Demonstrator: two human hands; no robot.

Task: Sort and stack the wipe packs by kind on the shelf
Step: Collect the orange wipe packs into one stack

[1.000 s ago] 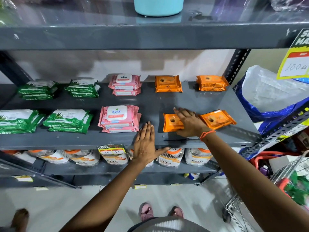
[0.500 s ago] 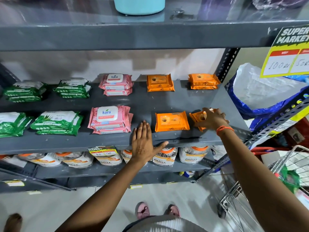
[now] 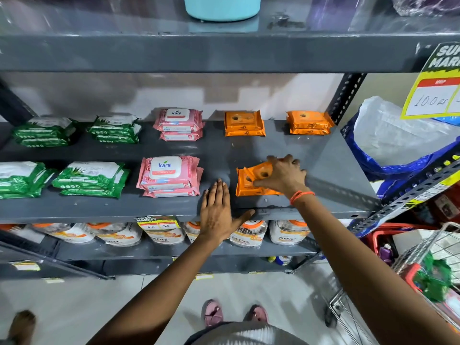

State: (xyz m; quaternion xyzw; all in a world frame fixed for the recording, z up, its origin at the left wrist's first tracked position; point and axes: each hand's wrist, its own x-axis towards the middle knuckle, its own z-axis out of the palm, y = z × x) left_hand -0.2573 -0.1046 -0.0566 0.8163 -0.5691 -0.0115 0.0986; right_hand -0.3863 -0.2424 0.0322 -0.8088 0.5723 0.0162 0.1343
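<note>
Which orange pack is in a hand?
The tilted orange wipe pack in the right hand, above the front orange pack; the back stacks sit untouched.

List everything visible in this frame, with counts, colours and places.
green wipe stacks: four, middle shelf left
pink wipe stacks: two, shelf centre
orange wipe stacks: two, shelf back right
flat orange pack: one, front right
held orange pack: one, tilted over the flat one
shelf: grey metal
white bags: several, lower shelf
teal tub: one, top shelf
price sign: yellow, right
left hand: flat on shelf edge
right hand: gripping held pack
</note>
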